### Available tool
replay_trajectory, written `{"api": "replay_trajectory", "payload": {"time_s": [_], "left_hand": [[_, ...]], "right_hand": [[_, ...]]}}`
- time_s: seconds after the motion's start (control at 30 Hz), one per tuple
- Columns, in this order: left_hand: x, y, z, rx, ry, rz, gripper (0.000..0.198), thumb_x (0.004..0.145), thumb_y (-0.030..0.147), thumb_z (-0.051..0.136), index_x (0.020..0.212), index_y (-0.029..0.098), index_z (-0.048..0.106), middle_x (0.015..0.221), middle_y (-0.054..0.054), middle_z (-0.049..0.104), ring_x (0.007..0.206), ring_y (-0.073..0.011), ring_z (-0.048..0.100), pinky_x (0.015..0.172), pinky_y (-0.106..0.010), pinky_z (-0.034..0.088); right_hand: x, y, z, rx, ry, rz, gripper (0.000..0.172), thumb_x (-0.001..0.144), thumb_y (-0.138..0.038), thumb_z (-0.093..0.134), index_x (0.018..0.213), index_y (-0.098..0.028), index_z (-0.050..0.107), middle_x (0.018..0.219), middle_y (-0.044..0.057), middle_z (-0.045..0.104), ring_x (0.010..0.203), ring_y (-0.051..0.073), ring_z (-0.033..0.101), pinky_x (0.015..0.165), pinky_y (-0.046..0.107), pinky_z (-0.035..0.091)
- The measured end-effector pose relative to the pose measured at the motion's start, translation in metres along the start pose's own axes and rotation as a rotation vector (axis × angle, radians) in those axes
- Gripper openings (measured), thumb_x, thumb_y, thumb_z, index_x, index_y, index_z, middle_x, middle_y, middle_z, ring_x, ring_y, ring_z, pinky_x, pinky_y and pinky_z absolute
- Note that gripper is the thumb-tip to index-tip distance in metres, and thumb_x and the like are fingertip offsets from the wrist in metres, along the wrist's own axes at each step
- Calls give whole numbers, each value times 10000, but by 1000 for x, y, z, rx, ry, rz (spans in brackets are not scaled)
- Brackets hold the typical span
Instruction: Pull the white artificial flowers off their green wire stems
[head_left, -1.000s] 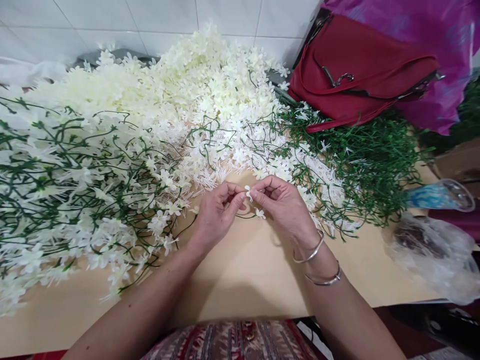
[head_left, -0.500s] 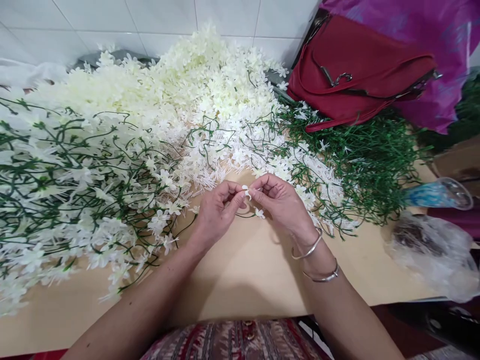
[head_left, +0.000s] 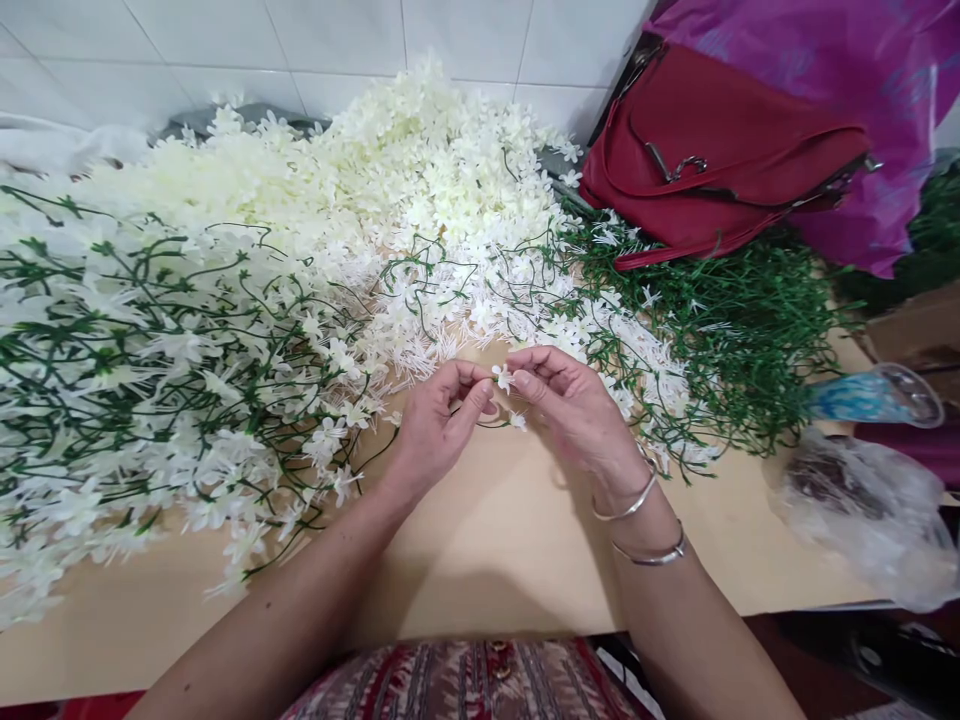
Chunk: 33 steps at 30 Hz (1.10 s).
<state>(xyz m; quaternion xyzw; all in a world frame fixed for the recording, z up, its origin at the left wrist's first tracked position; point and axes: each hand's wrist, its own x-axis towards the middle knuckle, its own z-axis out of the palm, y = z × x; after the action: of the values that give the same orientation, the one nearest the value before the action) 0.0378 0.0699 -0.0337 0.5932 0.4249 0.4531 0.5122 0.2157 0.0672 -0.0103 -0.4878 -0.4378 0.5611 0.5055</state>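
My left hand (head_left: pixel 437 425) and my right hand (head_left: pixel 571 410) meet fingertip to fingertip over the tan table (head_left: pixel 480 540). Between them they pinch a small white artificial flower (head_left: pixel 502 377) on a thin green stem. A second small flower (head_left: pixel 517 421) hangs on that stem just below my right thumb. Both hands are closed in a pinch. Two silver bangles (head_left: pixel 637 525) sit on my right wrist. A heap of loose white flowers (head_left: pixel 420 190) lies just behind the hands.
Finished green stems with white flowers (head_left: pixel 150 370) cover the left of the table. Bare green stems (head_left: pixel 735 320) lie at the right under a red handbag (head_left: pixel 712 160). A clear plastic bag (head_left: pixel 870 510) and a blue-tinted plastic item (head_left: pixel 877 393) sit at the right edge.
The hands have stayed together at the same spot. The small flower between the fingertips has turned slightly and now faces up more. The view has shifted a little.
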Motion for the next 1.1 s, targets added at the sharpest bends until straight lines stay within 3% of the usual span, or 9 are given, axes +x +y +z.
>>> {"api": "replay_trajectory", "payload": {"time_s": [0.3,0.67,0.8,0.87,0.97,1.1], "left_hand": [[-1,6,1,12,-36,-12,169,1008,344,618,993,178,648,845,-23,733,777,-144,726,732,-252,556],[0,2,1,26,-53,-22,153,1003,325,611,980,177,643,836,-21,739,774,-143,738,721,-244,552],[2,19,-1,35,-78,-17,166,1002,338,604,972,178,633,818,-27,743,768,-154,734,734,-259,549],[1,38,-9,145,-109,26,152,1007,332,595,984,188,638,810,-23,748,763,-160,727,728,-267,536],[-6,69,-31,612,-147,125,105,982,266,610,918,212,675,821,-9,743,731,-168,691,682,-283,469],[-25,98,-73,1209,-226,161,143,974,283,600,894,261,716,847,-4,741,667,-207,662,610,-320,399]], "right_hand": [[-1,1,0,-100,-19,-3,297,753,-432,881,865,-199,735,722,-16,655,637,119,562,579,255,460],[1,8,1,-109,7,-42,215,769,-360,863,820,-200,730,717,-12,684,635,122,583,580,250,451],[1,0,-1,-137,30,-142,185,786,-339,847,866,-210,740,747,-15,691,665,126,593,626,259,478],[1,-4,-4,-199,102,-231,144,832,-314,806,916,-216,742,834,2,724,743,143,631,707,286,511],[1,-9,-11,-377,215,-374,59,880,-249,741,929,-216,732,917,23,742,850,173,663,823,331,522],[-1,-14,-18,-716,158,-480,56,909,-205,698,856,-220,710,874,26,714,834,200,650,814,360,512]]}}
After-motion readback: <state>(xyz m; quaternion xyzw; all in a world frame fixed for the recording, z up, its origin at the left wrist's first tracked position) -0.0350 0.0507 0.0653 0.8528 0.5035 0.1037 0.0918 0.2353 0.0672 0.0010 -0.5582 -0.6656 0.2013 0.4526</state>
